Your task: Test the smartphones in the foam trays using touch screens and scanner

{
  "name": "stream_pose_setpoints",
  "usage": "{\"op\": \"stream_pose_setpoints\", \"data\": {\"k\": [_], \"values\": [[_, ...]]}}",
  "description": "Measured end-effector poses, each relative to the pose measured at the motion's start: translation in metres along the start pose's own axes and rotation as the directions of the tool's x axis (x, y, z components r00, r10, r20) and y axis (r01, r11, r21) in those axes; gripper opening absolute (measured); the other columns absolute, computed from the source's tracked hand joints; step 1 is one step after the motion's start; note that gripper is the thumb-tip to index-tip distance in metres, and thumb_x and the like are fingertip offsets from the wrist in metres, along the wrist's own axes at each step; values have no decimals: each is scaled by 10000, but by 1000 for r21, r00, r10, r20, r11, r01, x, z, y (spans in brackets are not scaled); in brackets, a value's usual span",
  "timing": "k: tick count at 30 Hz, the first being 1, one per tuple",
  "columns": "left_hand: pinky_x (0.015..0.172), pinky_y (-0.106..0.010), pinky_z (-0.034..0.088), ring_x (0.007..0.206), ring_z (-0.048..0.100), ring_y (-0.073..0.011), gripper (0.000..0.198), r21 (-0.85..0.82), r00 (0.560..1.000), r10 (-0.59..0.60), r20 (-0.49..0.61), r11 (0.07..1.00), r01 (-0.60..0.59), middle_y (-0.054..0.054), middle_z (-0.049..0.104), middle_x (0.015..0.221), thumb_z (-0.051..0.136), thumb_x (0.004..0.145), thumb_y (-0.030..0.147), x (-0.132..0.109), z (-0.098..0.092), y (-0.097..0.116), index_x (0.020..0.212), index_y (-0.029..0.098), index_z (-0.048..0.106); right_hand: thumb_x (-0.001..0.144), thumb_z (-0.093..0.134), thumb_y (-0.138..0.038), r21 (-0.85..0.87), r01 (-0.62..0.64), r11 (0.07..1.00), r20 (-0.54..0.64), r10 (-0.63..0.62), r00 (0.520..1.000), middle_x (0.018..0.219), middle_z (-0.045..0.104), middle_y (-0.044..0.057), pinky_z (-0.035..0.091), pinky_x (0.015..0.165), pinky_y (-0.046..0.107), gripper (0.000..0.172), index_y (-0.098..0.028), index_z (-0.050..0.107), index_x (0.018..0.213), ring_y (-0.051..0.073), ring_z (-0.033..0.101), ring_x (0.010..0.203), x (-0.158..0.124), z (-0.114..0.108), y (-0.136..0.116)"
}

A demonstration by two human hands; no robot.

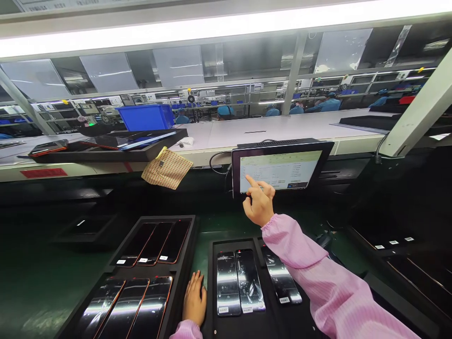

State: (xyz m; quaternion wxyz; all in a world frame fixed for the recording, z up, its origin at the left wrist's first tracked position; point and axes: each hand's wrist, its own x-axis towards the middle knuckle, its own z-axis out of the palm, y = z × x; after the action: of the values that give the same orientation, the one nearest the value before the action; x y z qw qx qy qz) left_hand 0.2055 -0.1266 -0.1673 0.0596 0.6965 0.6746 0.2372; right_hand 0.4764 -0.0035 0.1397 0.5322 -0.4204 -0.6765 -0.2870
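Pink sleeve (pixel 300 245) partly hides one phone (pixel 280 278); the screen (pixel 277 169) is unreadable.

Bright strip light (pixel 226 29) above long pale bench (pixel 226 132)

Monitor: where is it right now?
In the head view, the monitor is right of centre by the white bench, right of the dotted sheet, with the right hand at its lower left.

the monitor (pixel 303 172) at my one o'clock is lettered too small for me to read. my right sleeve (pixel 339 287) covers part of the phone (pixel 282 282) at two o'clock, and the bottom edge cuts off the tray (pixel 181 269) at ten.
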Motion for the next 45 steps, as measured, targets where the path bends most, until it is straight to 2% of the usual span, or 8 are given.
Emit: {"op": "stream_pose_setpoints", "data": {"k": [16,21,25,39,45], "values": [[970,-456,424,1217,442,-228,416,-10,1000,-8,3,1000,8,-97,543,1263,322,801,219,0,-2,3,1119,156,582,579,479,-31,-1,-2,1000,-2,2,1000,1188,583,49,304,818,397,263,-217,370,728,231,445,983,9,2,-5],[978,-453,418,1218,440,-230,416,-6,1000,-9,10,1000,9,-103,538,1267,322,805,222,0,-3,3,1123,144,579,608,485,-54,35,10,999,-102,-6,995,1059,612,60,339,790,378,229,-217,373,724,218,477,912,2,-2,-4],[978,-452,419,1215,445,-228,403,-6,1000,-8,-3,1000,8,-96,546,1261,343,801,216,-1,-1,1,1120,159,581,631,492,-78,19,8,1000,-102,-6,995,958,621,56,343,778,370,214,-216,421,778,207,490,866,-4,-5,1],[963,-457,434,1203,458,-233,400,-9,999,19,-31,1000,-19,-99,558,1245,341,799,216,-1,2,-2,1108,161,589,582,498,-23,12,-3,1000,-20,4,1000,1174,599,50,327,801,392,263,-214,390,728,216,471,904,-2,-3,-1],[962,-458,433,1202,459,-232,398,0,999,23,-34,1000,-23,-97,553,1251,342,798,215,-1,3,-1,1106,165,590,576,496,-19,12,-4,1000,-9,4,1000,1190,589,52,323,799,391,273,-215,383,728,219,470,916,0,-2,-1]]}}
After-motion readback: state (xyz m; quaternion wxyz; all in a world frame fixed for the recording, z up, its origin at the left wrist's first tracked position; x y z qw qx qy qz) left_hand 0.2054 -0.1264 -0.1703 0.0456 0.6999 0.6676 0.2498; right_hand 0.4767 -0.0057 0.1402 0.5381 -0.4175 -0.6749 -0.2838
